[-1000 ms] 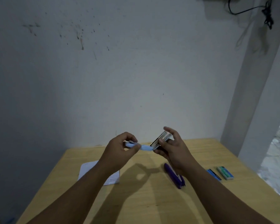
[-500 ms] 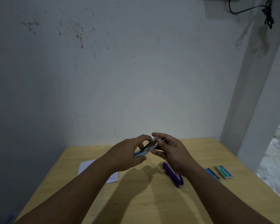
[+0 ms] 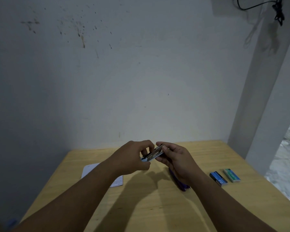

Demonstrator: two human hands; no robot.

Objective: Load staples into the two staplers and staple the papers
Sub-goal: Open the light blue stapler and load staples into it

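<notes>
You hold the blue stapler (image 3: 153, 154) in the air between both hands, above the far middle of the table (image 3: 157, 206). Its metal channel shows pale between your hands; whether staples already sit in it is too small to tell. Your left hand (image 3: 132, 159) has its fingers (image 3: 145, 149) curled closed around the stapler's near, lower end, and your right hand (image 3: 176, 158) pinches the far, raised end, thumb on top and fingers beneath.

By the look of it you are on the loading step for this first stapler, either seating a strip or folding the body closed.

Just below the blue stapler and toward you, the purple stapler (image 3: 182, 185) lies on the table, mostly hidden under your right wrist. To the right of the blue stapler, well apart from it, two staple boxes lie side by side, the blue box (image 3: 218, 178) nearer and the green box (image 3: 231, 175) beyond it. To the left of the blue stapler the papers (image 3: 97, 171) lie flat, partly under your left forearm.

Next, I judge, you need the channel lined up straight before you press it home, then a free hand for the purple stapler.
</notes>
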